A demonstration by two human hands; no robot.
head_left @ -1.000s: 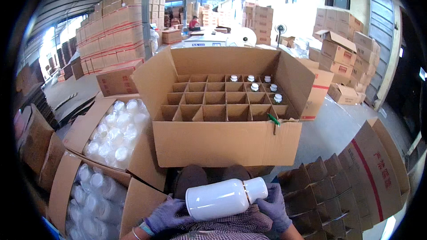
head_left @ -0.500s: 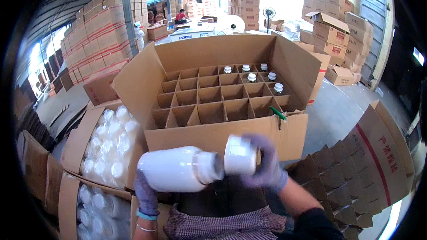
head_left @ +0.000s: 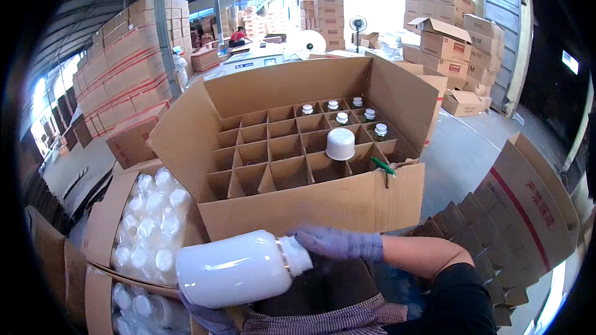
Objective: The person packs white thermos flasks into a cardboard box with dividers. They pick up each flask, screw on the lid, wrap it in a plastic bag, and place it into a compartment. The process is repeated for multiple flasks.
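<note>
A large white plastic bottle [head_left: 233,268] lies tilted on its side before me, its neck pointing right. My left hand [head_left: 211,315] grips it from below at its base, with most of the fingers hidden behind it. My gloved right hand [head_left: 338,243] is at the bottle's mouth, its fingers smeared by motion; whether they pinch anything does not show. A white screw cap [head_left: 340,144] rests on the cardboard dividers of the open carton [head_left: 304,211] in front of me. Several bottles with small white caps [head_left: 342,118] stand in the carton's far right compartments.
A green-handled tool [head_left: 383,165] hangs on the carton's near edge. At left, open boxes hold plastic-wrapped white bottles [head_left: 149,229]. A divider grid [head_left: 465,236] and a cardboard flap [head_left: 534,211] stand at right. Stacked cartons [head_left: 124,62] and a fan [head_left: 357,25] are farther back.
My right hand has set the white cap onto the carton's dividers and come back to the bottle's mouth. The bottle has shifted slightly down and left. The view has turned a little.
</note>
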